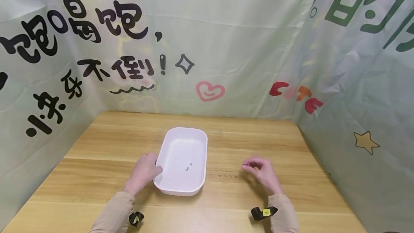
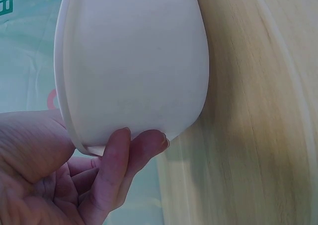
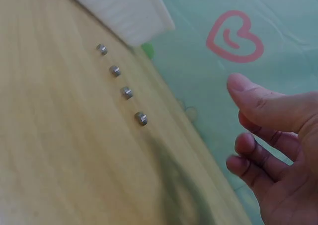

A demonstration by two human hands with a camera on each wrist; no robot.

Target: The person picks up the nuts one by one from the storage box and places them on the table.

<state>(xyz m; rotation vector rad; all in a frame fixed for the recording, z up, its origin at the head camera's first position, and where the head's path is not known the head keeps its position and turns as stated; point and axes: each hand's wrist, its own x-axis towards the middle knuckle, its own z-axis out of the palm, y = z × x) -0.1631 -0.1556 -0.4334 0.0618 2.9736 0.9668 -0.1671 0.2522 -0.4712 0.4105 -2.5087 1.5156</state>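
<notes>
A white plastic tray stands on the wooden table, with 3 small metal nuts on its floor. My left hand grips the tray's left side, thumb over the rim and fingers against the outer wall. Right of the tray, several more nuts lie in a spaced row. Just past the row's right end, my right hand is raised over the table. Its thumb and index fingertip come together, pinching what looks like another nut, mostly hidden by the fingers.
Printed cloth encloses the table at the back and both sides. The bare wooden tabletop extends behind and to the right of the tray. A black wrist camera sits at the right cuff, and another at the left.
</notes>
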